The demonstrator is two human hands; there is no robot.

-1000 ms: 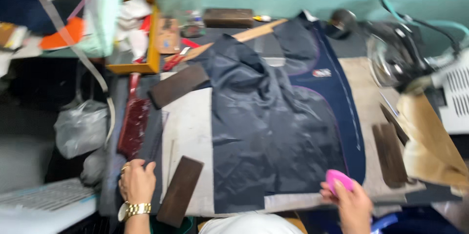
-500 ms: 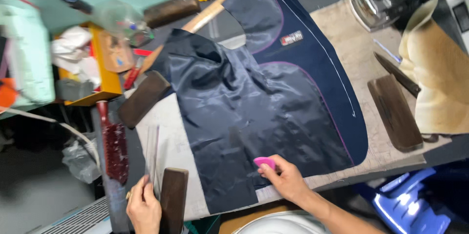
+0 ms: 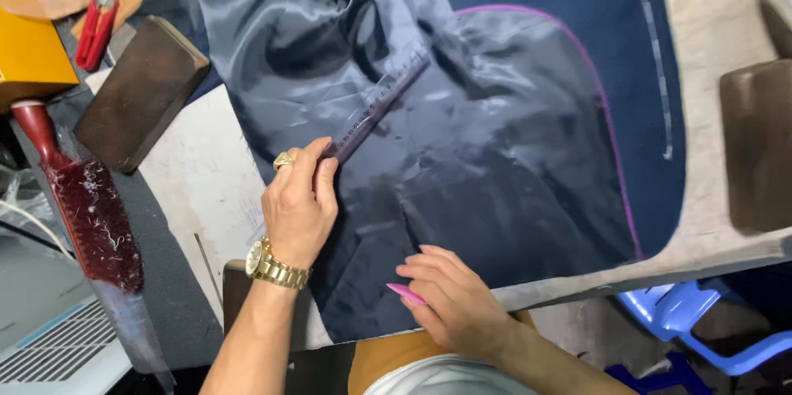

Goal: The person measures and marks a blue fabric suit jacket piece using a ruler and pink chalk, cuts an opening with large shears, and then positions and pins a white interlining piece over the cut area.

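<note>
Dark navy fabric [image 3: 511,164]: shiny lining cloth over a blue garment panel, spread flat across the centre and upper right of the frame; a pink chalk line curves along its right side.
Work table [image 3: 206,180]: pale cover, bare at left centre.
Wooden block [image 3: 142,91]: dark, upper left, lying on the table edge beside the fabric.
Brush [image 3: 87,209]: red handle, dark bristles, far left.
Left hand [image 3: 299,209]: fingers closed in a pinch on the lower end of the ruler; ring and gold watch worn.
Right hand [image 3: 458,300]: lower centre, fingers loosely curled, resting on the fabric, holding the pink chalk.
Ruler [image 3: 379,104]: clear, slanting up-right across the lining.
Pink chalk [image 3: 406,293]: thin piece under the right fingers.
</note>
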